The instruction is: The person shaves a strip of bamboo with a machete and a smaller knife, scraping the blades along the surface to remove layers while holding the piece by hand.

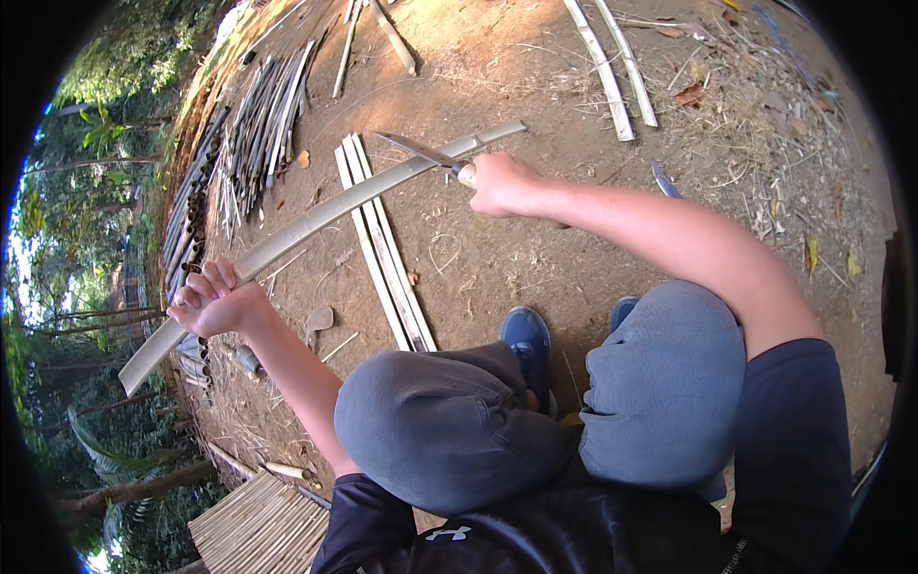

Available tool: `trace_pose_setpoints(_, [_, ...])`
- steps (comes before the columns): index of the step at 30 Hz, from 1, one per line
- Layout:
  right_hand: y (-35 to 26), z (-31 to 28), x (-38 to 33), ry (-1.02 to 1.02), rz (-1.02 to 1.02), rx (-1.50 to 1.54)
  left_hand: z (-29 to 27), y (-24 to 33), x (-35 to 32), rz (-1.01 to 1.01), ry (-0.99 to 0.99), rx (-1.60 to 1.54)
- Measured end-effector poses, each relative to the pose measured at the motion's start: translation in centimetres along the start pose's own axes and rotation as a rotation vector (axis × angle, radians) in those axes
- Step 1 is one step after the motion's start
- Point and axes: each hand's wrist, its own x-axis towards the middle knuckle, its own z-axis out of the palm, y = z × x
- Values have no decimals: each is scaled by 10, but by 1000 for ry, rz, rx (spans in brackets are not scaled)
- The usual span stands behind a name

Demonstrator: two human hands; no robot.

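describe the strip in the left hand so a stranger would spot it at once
From the grey trousers, look ahead to pale strips lying side by side on the ground. Slanting across above them is the long flat strip, reaching from beyond the left hand to past the knife in the right hand. Unlike those on the ground, it is held up.

Outside: brown dirt ground [459, 277] w/ a bright sun patch [464, 33] up top. Green trees [96, 359] on L, white sky [23, 273] peeking thru. Dry grass [751, 163] & brown leaf [689, 95] on R.
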Motion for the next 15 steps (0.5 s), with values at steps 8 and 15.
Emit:
trace_pose_setpoints(8, [17,-3,15,-49,-8,32,1,-2,-3,-4,4,54])
trace_pose_setpoints(15, [16,0,4,-10,-131,-34,-7,-2,2,-18,-72,-14])
